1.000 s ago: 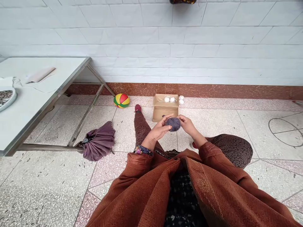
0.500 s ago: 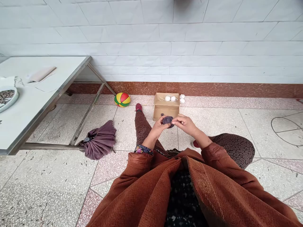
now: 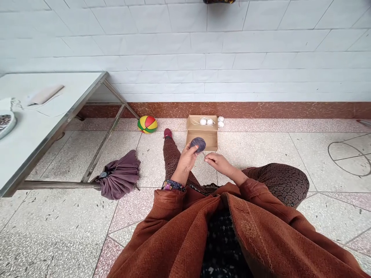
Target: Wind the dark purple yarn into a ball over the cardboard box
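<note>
My left hand [image 3: 188, 157] is closed around a ball of dark purple-grey yarn [image 3: 198, 144], its thumb lying across the near side. To the right and slightly lower, my right hand [image 3: 216, 161] pinches a thin strand of the same yarn that runs up to the ball. Beyond both hands an open cardboard box [image 3: 209, 142] rests on the floor, partly covered by the yarn ball. White yarn balls [image 3: 206, 121] with a loose strand lie in the box's far half. Just outside its right edge sit more white balls [image 3: 220, 121].
A metal-framed white table [image 3: 72, 87] stands at the left, bearing a dish [image 3: 8, 122] and a folded cloth [image 3: 46, 94]. A folded purple umbrella [image 3: 121, 175] leans by its leg. A coloured ball [image 3: 147, 124] lies near the wall; a wire ring stand [image 3: 349, 159] is at the right.
My hands have drawn apart. The left has turned the yarn ball up and leftward, and the right has moved down off the ball with the strand in its fingers.
</note>
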### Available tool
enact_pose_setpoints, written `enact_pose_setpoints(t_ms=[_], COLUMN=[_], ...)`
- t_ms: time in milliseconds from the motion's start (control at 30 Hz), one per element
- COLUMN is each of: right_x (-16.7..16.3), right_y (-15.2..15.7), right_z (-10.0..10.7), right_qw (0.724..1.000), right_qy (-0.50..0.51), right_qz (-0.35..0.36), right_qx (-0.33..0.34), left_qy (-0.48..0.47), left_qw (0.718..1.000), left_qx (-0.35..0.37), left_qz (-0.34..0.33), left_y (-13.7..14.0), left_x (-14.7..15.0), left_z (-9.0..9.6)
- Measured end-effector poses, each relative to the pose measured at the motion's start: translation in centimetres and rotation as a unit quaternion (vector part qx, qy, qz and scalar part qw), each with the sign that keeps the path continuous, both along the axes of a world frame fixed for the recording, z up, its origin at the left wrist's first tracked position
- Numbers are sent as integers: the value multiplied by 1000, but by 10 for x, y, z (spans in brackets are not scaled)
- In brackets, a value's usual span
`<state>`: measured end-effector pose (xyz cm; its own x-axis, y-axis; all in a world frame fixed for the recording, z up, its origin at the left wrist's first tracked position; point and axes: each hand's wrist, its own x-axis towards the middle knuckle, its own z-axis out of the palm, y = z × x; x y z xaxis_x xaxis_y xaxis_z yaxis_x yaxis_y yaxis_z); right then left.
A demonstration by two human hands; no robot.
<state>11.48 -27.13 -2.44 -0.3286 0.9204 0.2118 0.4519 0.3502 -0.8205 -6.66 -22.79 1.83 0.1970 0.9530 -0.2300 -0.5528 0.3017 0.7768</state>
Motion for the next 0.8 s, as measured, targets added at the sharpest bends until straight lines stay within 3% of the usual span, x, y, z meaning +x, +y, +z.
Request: enact_pose_setpoints(t_ms=[100, 200, 333, 433, 500, 567, 633, 733, 800], right_x=[-7, -6, 12, 27, 30, 25, 14, -1, -4], right_y=[-7, -6, 9, 21, 21, 15, 6, -6, -8], right_z=[11, 26, 42, 40, 30, 18, 8, 5, 11], right_qw=[998, 997, 996, 991, 989, 991, 995, 1000, 998], right_qy=[-35, -38, -10, 14, 32, 39, 29, -9, -31], right_qz=[50, 39, -37, -108, -133, -127, -92, -9, 30], right_qx=[35, 56, 79, 73, 55, 29, 11, 22, 45], left_qy=[55, 122, 170, 105, 30, -30, -47, 6, 78], left_qw=[998, 992, 979, 972, 971, 978, 990, 1000, 997], left_qx=[-4, 13, 35, 37, 24, 11, 7, -4, -1], left_qz=[31, 21, -106, -207, -235, -208, -136, -28, 2], left_y=[3, 2, -4, -11, -14, -13, -9, -3, 0], left_x=[-1, -4, -5, -4, -2, -2, -2, -3, -4], left_z=[-9, -13, -11, -3, 4, 8, 8, -1, -9])
